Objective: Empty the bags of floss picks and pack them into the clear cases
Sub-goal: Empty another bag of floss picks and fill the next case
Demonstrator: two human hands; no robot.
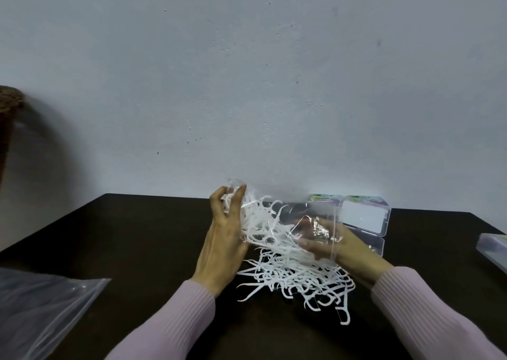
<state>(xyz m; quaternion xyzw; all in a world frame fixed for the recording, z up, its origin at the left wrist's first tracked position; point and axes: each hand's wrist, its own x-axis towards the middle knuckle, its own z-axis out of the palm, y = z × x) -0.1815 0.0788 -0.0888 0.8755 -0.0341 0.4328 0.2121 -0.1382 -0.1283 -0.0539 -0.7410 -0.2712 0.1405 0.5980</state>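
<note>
Over the dark table (142, 230), the left hand (223, 239) pinched one end of a clear bag (277, 219) and the right hand (343, 247) gripped the other, white floss picks (296, 274) heaped beneath it, clear cases (365, 217) just behind

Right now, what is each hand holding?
Left hand: pinches the clear bag at its top.
Right hand: holds the bag's other end.
</note>
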